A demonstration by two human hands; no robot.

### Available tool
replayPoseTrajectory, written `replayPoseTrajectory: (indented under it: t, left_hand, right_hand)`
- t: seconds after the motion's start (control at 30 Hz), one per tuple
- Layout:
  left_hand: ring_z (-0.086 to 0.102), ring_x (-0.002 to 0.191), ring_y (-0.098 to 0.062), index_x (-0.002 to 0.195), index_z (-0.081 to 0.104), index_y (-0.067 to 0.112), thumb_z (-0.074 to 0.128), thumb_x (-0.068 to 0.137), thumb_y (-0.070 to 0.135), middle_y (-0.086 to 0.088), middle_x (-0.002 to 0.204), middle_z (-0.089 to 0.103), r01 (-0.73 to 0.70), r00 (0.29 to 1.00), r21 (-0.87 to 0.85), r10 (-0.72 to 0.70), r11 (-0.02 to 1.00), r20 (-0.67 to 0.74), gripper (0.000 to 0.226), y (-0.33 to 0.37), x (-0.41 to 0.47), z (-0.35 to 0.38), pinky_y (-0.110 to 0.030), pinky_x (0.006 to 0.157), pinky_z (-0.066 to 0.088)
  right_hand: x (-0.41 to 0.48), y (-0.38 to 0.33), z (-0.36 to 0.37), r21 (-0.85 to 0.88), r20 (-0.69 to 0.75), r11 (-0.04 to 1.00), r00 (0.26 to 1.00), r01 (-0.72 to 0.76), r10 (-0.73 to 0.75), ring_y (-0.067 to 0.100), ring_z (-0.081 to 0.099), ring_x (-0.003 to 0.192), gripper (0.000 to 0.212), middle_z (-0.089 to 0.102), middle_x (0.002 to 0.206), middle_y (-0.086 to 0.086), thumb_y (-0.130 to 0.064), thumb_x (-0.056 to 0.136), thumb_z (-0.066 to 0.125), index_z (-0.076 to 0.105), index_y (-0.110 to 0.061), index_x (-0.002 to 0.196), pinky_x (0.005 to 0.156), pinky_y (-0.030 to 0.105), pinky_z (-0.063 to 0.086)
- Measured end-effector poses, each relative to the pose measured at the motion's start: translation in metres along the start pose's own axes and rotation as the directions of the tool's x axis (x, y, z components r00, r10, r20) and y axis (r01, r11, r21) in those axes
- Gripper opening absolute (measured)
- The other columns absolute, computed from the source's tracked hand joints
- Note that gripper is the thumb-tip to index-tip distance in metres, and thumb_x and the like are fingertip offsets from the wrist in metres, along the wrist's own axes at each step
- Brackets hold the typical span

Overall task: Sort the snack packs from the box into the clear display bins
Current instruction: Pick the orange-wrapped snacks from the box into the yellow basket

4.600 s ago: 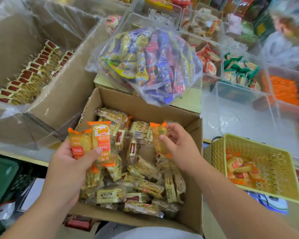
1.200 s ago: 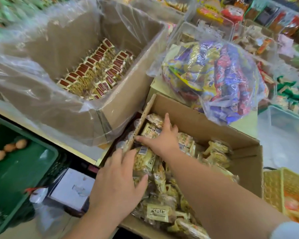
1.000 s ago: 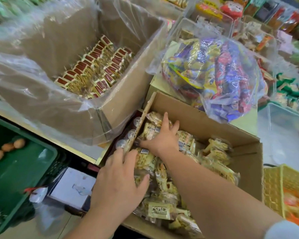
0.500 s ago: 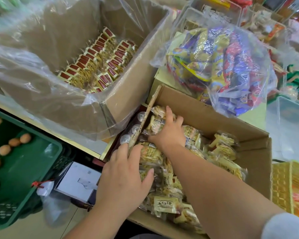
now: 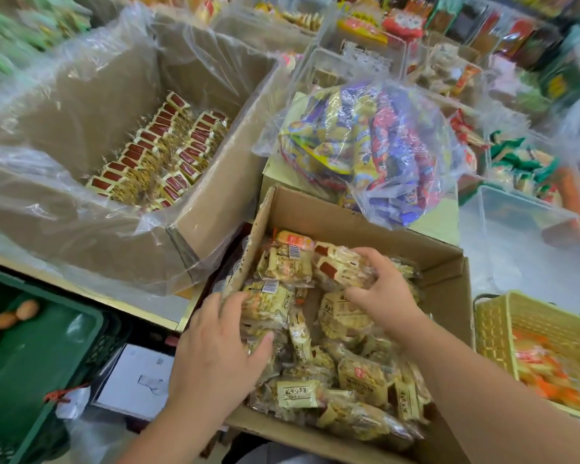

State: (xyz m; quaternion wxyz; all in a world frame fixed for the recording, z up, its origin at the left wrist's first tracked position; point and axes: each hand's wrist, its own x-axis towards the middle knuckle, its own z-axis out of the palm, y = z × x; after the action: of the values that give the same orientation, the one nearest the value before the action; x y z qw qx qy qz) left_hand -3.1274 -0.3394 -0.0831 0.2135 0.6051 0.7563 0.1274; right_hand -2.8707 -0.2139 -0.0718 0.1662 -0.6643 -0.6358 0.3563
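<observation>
An open cardboard box [image 5: 359, 216] in front of me holds several pale yellow snack packs [image 5: 359, 380]. My left hand [image 5: 218, 349] lies flat on the packs by the box's left wall, fingers straight and thumb spread. My right hand [image 5: 382, 289] reaches into the far middle of the box, with its fingers curled over a clump of red-labelled packs [image 5: 335, 266]. An orange-topped pack [image 5: 292, 237] shows in the far left corner. An empty clear display bin [image 5: 523, 242] stands to the right of the box.
A large plastic-lined carton [image 5: 81, 105] of red-labelled packs fills the left. A clear bag of colourful snacks [image 5: 375, 145] sits behind the box. A yellow basket [image 5: 493, 329] with orange packs is at the right, a green crate [image 5: 31, 346] lower left, and more bins behind.
My right hand has slid from the box's far left corner toward the middle and curled onto a clump of packs. My left hand stays on the packs at the left wall.
</observation>
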Motion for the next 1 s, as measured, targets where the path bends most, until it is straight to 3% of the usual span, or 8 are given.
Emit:
replayPoseTrajectory:
  t: [0.13, 0.27, 0.37, 0.5, 0.67, 0.73, 0.83, 1.0]
  left_hand:
    - [0.034, 0.14, -0.032, 0.136, 0.046, 0.03, 0.066, 0.083, 0.063, -0.007, 0.157, 0.033, -0.082, 0.994, 0.05, 0.085, 0.995, -0.071, 0.066, 0.006, -0.003, -0.005, -0.055, 0.11, 0.04]
    - [0.035, 0.144, -0.029, 0.137, 0.047, 0.031, 0.051, 0.081, 0.066, -0.003, 0.159, 0.032, -0.331, 0.94, 0.024, 0.331, 0.943, -0.085, 0.067, 0.028, 0.016, -0.006, -0.057, 0.112, 0.039]
    - [0.03, 0.148, -0.02, 0.149, 0.033, 0.036, 0.049, 0.079, 0.075, 0.007, 0.164, 0.022, -0.203, 0.969, -0.111, 0.217, 0.973, 0.122, 0.082, 0.057, 0.06, -0.002, -0.05, 0.118, 0.037]
    - [0.033, 0.148, -0.034, 0.154, 0.038, 0.015, 0.051, 0.096, 0.063, -0.014, 0.163, 0.029, 0.025, 0.961, -0.165, 0.022, 0.986, 0.275, 0.076, 0.079, 0.133, 0.028, -0.047, 0.121, 0.031]
    - [0.058, 0.126, -0.042, 0.142, 0.05, 0.0, 0.049, 0.102, 0.047, -0.021, 0.142, 0.056, 0.512, 0.838, -0.315, -0.385, 0.799, 0.386, 0.061, 0.076, 0.178, 0.065, -0.046, 0.106, 0.048]
    - [0.062, 0.121, -0.042, 0.135, 0.055, -0.001, 0.059, 0.098, 0.039, -0.023, 0.136, 0.062, 0.531, 0.829, -0.288, -0.419, 0.797, 0.371, 0.055, 0.073, 0.181, 0.073, -0.044, 0.102, 0.052]
    - [0.065, 0.115, -0.04, 0.139, 0.046, 0.003, 0.068, 0.087, 0.057, -0.019, 0.134, 0.063, 0.499, 0.825, -0.119, -0.429, 0.858, 0.369, 0.078, 0.072, 0.176, 0.081, -0.045, 0.099, 0.053]
    - [0.062, 0.12, -0.038, 0.145, 0.04, 0.008, 0.079, 0.069, 0.072, -0.013, 0.137, 0.062, 0.422, 0.853, -0.053, -0.377, 0.905, 0.361, 0.107, 0.073, 0.163, 0.083, -0.044, 0.097, 0.054]
  right_hand:
    - [-0.041, 0.009, -0.033, -0.067, 0.055, 0.998, 0.998, 0.002, 0.002, 0.017, 0.065, 0.091, 0.064, 0.052, 0.128, -0.011, -0.021, 0.074, 0.081, 0.051, -0.063, 0.112, 0.085, 0.037, 0.058]
    - [-0.083, 0.033, -0.048, -0.144, 0.092, 0.989, 0.996, 0.015, -0.002, 0.008, 0.058, 0.061, 0.071, 0.04, 0.126, -0.024, -0.02, 0.074, 0.087, 0.052, -0.059, 0.122, 0.064, 0.025, 0.056]
    - [-0.104, 0.049, -0.049, -0.205, 0.051, 0.979, 0.998, -0.023, 0.035, 0.009, 0.062, 0.074, 0.071, 0.035, 0.131, -0.02, -0.021, 0.073, 0.086, 0.052, -0.055, 0.126, 0.071, 0.027, 0.057]
    - [-0.12, 0.059, -0.043, -0.476, 0.061, 0.879, 0.997, -0.015, 0.05, 0.016, 0.035, 0.139, 0.071, 0.02, 0.155, -0.009, -0.05, 0.073, 0.072, 0.043, -0.051, 0.138, 0.112, 0.037, 0.042]
    - [-0.125, 0.064, -0.035, -0.564, 0.08, 0.825, 0.997, 0.031, 0.017, 0.025, 0.029, 0.143, 0.083, 0.022, 0.159, -0.006, -0.079, 0.067, 0.051, 0.037, -0.048, 0.142, 0.112, 0.047, 0.039]
    - [-0.126, 0.068, -0.035, -0.561, 0.11, 0.827, 0.994, 0.044, 0.022, 0.024, 0.023, 0.147, 0.09, 0.017, 0.161, -0.01, -0.09, 0.068, 0.042, 0.033, -0.049, 0.148, 0.116, 0.048, 0.033]
    - [-0.124, 0.07, -0.037, -0.534, 0.103, 0.845, 0.994, 0.027, 0.033, 0.021, 0.019, 0.148, 0.095, 0.02, 0.162, -0.014, -0.101, 0.071, 0.024, 0.036, -0.049, 0.15, 0.119, 0.047, 0.028]
    - [-0.12, 0.072, -0.038, -0.5, 0.071, 0.866, 0.996, -0.012, 0.055, 0.017, 0.021, 0.146, 0.076, 0.029, 0.157, -0.013, -0.088, 0.083, 0.021, 0.04, -0.051, 0.146, 0.12, 0.041, 0.027]
